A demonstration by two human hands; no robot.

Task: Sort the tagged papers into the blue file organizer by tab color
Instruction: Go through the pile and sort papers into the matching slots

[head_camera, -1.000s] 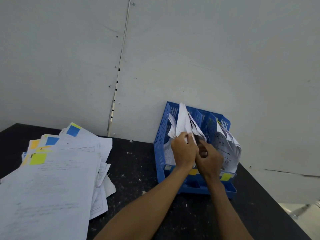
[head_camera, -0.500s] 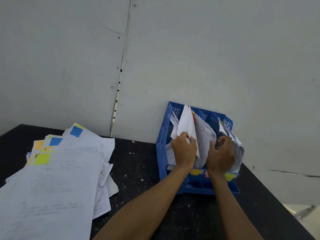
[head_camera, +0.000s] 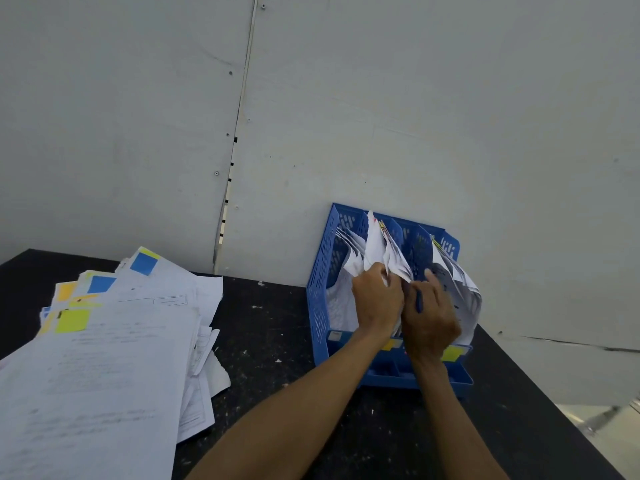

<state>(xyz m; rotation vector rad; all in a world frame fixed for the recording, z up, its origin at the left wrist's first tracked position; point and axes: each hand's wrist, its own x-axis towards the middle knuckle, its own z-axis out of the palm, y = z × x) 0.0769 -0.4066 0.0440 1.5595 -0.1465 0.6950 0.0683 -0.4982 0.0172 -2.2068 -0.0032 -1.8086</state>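
The grey wall (head_camera: 381, 98) fills most of what I see, and under it runs the black, speckled bench (head_camera: 270, 341). On its left side lies the loose pile of tagged papers (head_camera: 104, 341), fanned out, with blue, orange and yellow tabs at the far corners. The blue file organizer (head_camera: 320, 299) stands against the wall on the right, with white sheets in its slots. My left hand (head_camera: 377, 299) is curled round a sheaf (head_camera: 375, 247) standing in a middle slot, gripping it. My right hand (head_camera: 431, 317) is just beside it, fingers curled down among the sheets, thumb up — whether it pinches any paper I cannot tell.
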